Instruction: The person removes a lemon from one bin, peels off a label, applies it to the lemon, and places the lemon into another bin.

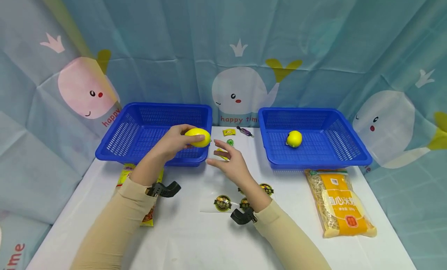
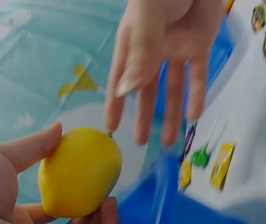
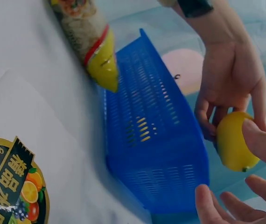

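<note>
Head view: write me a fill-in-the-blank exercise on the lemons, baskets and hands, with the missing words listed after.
1. The left hand holds a yellow ____ over the left blue basket.
2. The right blue basket has ____ lemon lying in it.
3. The right hand is ____, with its fingers spread and nothing in it.
4. The bag of noodles with the orange label lies in front of the ____ basket.

Missing words: lemon; one; open; right

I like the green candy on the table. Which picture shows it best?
The left wrist view: the green candy looks biggest there, though blurred. The head view shows it tiny, between the two blue baskets. The right wrist view does not show it.
</note>
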`<state>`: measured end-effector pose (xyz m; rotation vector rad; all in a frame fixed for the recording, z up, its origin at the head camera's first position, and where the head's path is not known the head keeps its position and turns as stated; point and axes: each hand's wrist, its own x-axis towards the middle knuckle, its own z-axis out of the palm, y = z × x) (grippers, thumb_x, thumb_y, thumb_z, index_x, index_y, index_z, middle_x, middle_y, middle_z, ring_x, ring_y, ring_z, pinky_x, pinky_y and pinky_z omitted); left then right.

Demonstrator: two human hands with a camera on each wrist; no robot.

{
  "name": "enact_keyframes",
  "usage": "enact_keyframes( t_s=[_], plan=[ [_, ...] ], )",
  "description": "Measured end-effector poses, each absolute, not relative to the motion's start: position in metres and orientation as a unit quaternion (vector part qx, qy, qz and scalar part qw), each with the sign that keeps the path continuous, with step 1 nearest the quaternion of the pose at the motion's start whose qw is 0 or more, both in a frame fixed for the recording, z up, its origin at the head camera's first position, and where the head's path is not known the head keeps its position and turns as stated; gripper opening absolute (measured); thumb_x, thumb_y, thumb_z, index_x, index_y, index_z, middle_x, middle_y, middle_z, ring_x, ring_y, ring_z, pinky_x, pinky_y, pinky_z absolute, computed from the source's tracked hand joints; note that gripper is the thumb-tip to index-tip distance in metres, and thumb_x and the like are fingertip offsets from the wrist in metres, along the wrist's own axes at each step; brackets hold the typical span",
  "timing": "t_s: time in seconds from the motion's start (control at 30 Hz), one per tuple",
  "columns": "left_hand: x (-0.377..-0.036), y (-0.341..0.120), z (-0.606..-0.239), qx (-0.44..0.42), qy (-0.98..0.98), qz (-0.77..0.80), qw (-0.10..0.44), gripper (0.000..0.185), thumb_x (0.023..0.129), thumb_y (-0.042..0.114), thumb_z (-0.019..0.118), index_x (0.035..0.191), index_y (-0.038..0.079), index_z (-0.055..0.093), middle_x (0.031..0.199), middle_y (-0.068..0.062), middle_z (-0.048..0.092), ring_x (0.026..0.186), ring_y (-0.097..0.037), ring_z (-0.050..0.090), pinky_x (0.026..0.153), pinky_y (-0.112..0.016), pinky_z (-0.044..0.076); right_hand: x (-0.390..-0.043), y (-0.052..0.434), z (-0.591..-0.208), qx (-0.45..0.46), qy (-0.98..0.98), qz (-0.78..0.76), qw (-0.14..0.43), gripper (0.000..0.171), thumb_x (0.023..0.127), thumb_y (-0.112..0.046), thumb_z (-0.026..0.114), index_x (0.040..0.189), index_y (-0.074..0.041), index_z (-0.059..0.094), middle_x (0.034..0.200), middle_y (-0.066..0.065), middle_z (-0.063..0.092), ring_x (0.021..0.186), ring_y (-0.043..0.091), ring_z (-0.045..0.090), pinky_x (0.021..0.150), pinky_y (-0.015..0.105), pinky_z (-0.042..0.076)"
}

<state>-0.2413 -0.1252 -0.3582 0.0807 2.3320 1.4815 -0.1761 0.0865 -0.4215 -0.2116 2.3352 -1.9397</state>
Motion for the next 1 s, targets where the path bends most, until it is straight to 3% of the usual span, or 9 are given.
enact_keyframes(
  t_s=[0.2, 0.5, 0.8, 1.0],
  plan=[
    [-0.217, -0.108, -0.362, 0.056, 0.819, 0.548, 0.16, 0.067, 0.09, 0.04, 0.076, 0.143, 0.008, 0.05, 0.136, -0.014, 0.056, 0.116, -0.03, 0.058, 0.103, -0.044, 0.052, -0.169, 0.094, -0.418, -0.104, 0.744, -0.659, 0.023, 0.068, 0.086, -0.023, 0.083, 0.147, -0.028, 0.052, 0.149, -0.005, 0.051, 0.129, 0.024, 0.059, 0.095, 0.032, 0.057],
    [-0.197, -0.084, -0.376, 0.079, 0.825, 0.549, 0.109, 0.065, 0.085, 0.042, 0.081, 0.137, 0.012, 0.057, 0.132, -0.01, 0.06, 0.114, -0.028, 0.059, 0.098, -0.042, 0.054, -0.163, 0.111, -0.414, -0.099, 0.738, -0.667, -0.014, 0.066, 0.086, -0.018, 0.082, 0.146, -0.023, 0.053, 0.149, 0.003, 0.052, 0.127, 0.024, 0.059, 0.097, 0.032, 0.056],
    [-0.177, -0.061, -0.384, 0.11, 0.815, 0.561, 0.094, 0.063, 0.084, 0.044, 0.081, 0.135, 0.014, 0.059, 0.127, -0.004, 0.063, 0.11, -0.024, 0.058, 0.09, -0.037, 0.053, -0.153, 0.131, -0.419, -0.125, 0.738, -0.661, -0.046, 0.058, 0.087, -0.01, 0.079, 0.141, -0.008, 0.057, 0.145, 0.011, 0.054, 0.125, 0.027, 0.058, 0.095, 0.027, 0.056],
    [-0.169, -0.05, -0.394, 0.124, 0.807, 0.568, 0.101, 0.068, 0.086, 0.039, 0.081, 0.144, 0.018, 0.054, 0.142, -0.004, 0.055, 0.121, -0.029, 0.055, 0.09, -0.039, 0.055, -0.149, 0.148, -0.424, -0.113, 0.743, -0.659, -0.034, 0.056, 0.087, -0.014, 0.08, 0.139, -0.01, 0.059, 0.143, 0.008, 0.057, 0.125, 0.027, 0.059, 0.096, 0.027, 0.055]
  ],
)
